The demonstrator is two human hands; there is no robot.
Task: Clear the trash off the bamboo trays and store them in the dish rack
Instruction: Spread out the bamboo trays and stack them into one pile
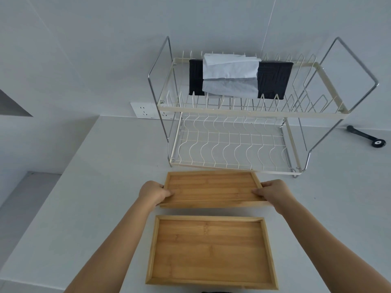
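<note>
- Far bamboo tray (212, 188): bare of trash, held by its two short ends just in front of the dish rack (249, 112); its far edge looks raised from the counter (101, 208), though whether the near edge rests on the surface cannot be told.
- Left hand (152, 192): closed around the tray's left end, fingers tucked against the rim.
- Right hand (275, 192): closed around the tray's right end, thumb lying over the rim onto the inner face.
- Near bamboo tray (211, 252): flat on the counter, nearest the person and apart from the held tray; its inside is also clear (no paper or scraps visible on either board).
- Rack, lower tier (230, 146): wavy wire slots, nothing stored in them.
- Rack, upper tier: a dark ribbed mat (275, 79) with a pale folded sheet (229, 75) draped over it; the remaining slots are free.
- Progress, as judged: the clearing stage appears finished, since both trays show clean wood; the storing stage is only beginning, with one tray in hand and none yet in the rack. Two placements remain.
- Periphery: a wall socket (146, 111) left of the rack and a black handled tool (367, 137) on the counter to its right, neither involved.
</note>
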